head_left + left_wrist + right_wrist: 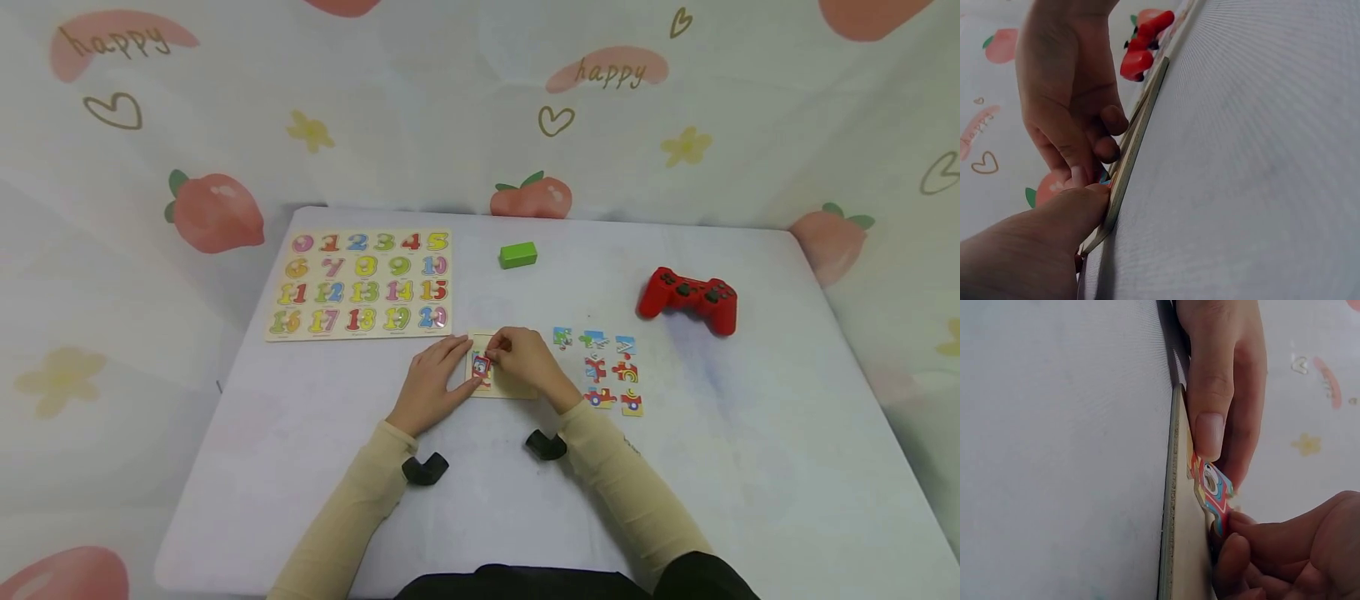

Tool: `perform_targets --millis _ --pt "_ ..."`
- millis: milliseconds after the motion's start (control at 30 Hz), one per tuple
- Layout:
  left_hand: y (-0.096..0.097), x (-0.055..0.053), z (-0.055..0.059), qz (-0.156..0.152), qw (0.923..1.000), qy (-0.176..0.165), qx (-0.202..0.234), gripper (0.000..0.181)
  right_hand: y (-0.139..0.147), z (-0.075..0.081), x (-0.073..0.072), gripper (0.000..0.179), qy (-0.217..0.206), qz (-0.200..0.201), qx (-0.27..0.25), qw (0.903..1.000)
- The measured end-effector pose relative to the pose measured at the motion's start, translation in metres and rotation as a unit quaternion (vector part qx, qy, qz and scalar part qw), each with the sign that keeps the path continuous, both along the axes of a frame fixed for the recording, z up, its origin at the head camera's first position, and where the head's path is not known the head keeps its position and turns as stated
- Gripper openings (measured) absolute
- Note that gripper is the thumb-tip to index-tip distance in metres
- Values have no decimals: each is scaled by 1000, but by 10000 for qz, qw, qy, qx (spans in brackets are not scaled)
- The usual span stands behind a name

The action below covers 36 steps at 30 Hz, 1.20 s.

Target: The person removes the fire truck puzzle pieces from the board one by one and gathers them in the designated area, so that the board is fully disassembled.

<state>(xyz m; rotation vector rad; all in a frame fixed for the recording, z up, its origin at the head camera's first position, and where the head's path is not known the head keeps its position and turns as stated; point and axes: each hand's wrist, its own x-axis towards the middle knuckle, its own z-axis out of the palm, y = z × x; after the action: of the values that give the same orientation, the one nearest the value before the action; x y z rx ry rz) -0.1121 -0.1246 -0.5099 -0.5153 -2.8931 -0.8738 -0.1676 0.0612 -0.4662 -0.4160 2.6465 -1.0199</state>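
Observation:
A small wooden puzzle board (517, 392) lies on the table between both hands. My right hand (528, 358) pinches the edge of a colourful jigsaw piece (482, 365) at the board's left side. In the right wrist view the jigsaw piece (1215, 484) shows tilted, one side raised off the board. My left hand (431, 375) rests at the board's left edge with fingers extended, its thumb pressing near the lower end of that piece. The left wrist view shows the thumb (1079, 209) close beside the right hand's fingertips.
Several loose jigsaw pieces (595, 369) lie right of the board. A number board (360, 279) sits at the back left, a green block (518, 255) at the back middle, and a red game controller (688, 298) at the back right. A patterned cloth hangs behind the white table.

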Motion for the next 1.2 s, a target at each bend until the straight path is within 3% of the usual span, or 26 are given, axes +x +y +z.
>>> perform_targets --millis 467,800,967,1200 --pt "1 0 0 -32 9999 16 102 61 8 3 -5 7 -264 46 -97 9996" --pt "0 -1 2 -138 9999 -60 -29 44 75 31 -4 10 -423 -417 260 9979" --pt "-1 -1 0 -156 9999 -5 -69 48 106 32 -3 13 -607 -350 576 9959" --pt "-1 -2 -2 -216 9995 211 -20 48 115 23 -4 12 -728 -249 580 9954"
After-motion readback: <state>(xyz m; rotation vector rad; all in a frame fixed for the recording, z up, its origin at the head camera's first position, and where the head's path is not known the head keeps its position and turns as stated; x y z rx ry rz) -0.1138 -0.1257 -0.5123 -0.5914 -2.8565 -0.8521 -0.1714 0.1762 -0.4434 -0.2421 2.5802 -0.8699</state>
